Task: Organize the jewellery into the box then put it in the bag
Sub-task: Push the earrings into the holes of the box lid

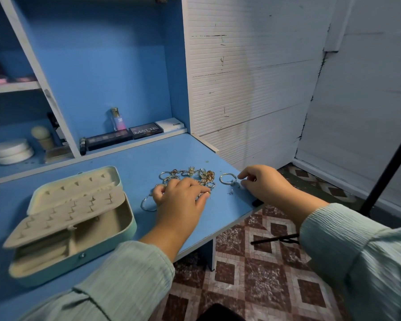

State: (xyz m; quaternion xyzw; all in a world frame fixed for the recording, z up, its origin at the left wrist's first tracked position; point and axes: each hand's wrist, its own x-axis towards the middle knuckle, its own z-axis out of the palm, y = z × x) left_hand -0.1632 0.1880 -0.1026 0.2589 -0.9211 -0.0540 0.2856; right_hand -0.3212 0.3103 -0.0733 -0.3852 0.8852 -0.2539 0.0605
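An open mint-green jewellery box (116, 230) with beige lining lies on the left of the blue table; its slotted inner flap (67, 212) is raised. A pile of gold and silver jewellery (190, 173) lies in the middle of the table. My left hand (181, 198) lies on the near part of the pile, fingers curled over several pieces, thumb against a gold ring. My right hand (266, 181) is at the table's right edge, thumb and forefinger pinching a small pale earring (241, 186) beside a silver hoop (227, 178). No bag is in view.
A silver bangle (147, 203) lies left of my left hand. Makeup palettes (146, 130), a small bottle (117, 119) and round white tins (9, 150) stand on the back shelves. The table edge (236, 222) drops to a tiled floor; a black stand (389, 167) rises at the right.
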